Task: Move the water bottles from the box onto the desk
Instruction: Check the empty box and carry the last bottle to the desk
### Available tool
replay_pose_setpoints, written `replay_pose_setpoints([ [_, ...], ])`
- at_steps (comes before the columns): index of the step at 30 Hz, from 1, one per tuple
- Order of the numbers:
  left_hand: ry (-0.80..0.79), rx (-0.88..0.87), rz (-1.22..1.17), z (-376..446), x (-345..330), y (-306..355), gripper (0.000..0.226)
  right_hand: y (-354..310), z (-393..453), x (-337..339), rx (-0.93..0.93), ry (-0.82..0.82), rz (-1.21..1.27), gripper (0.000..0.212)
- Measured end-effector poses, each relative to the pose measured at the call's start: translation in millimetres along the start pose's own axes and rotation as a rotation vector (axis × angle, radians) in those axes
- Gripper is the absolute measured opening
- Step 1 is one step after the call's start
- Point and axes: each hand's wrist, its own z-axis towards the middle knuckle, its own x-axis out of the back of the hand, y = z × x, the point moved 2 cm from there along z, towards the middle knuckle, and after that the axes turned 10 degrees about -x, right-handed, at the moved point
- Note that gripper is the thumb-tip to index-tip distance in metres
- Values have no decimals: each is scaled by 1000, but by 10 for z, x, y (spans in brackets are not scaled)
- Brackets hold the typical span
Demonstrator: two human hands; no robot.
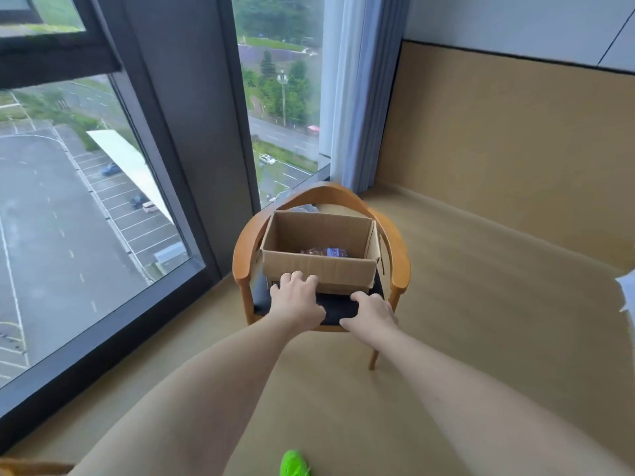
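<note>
1. Water bottle (324, 251): at least one lies flat on the bottom of the open cardboard box (321, 266); count not readable, only a clear body and blue label show.
2. The box sits on the dark seat of a wooden armchair (400, 266), beside the window (86, 201). No desk in view.
3. Step, as I judge it: reaching; nothing lifted yet.
4. My left hand (295, 298) touches the box's near wall low down, fingers spread and lightly bent, holding nothing.
5. My right hand (372, 310) rests on the seat's near edge, fingers curled down; whether it grips, I cannot tell.
6. Next: reach over the near wall, grasp the bottle.
</note>
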Motion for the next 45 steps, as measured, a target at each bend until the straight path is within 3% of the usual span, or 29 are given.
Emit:
replay_pose_setpoints([
  [13,-86,74,-38,1631,67,-966,50,-911,1751,78,-23,-48,-11,61],
  [21,-100,230,-83,2932,-335,-1529,52,-1333,3232,-138,-5,-198,-138,64],
  [31,-323,326,-181,3984,-1129,-1812,56,-1307,4542,-783,-77,-464,-224,66],
  [40,-383,361,-281,4352,-1872,-2067,59,-1120,5292,-1478,60,-459,-399,105],
  [43,-395,409,-284,4374,-2022,-2137,67,-1126,5386,-1580,71,-392,-455,105],
  [45,-403,429,-290,4372,-2095,-2160,70,-1151,5438,-1616,78,-314,-480,93],
])
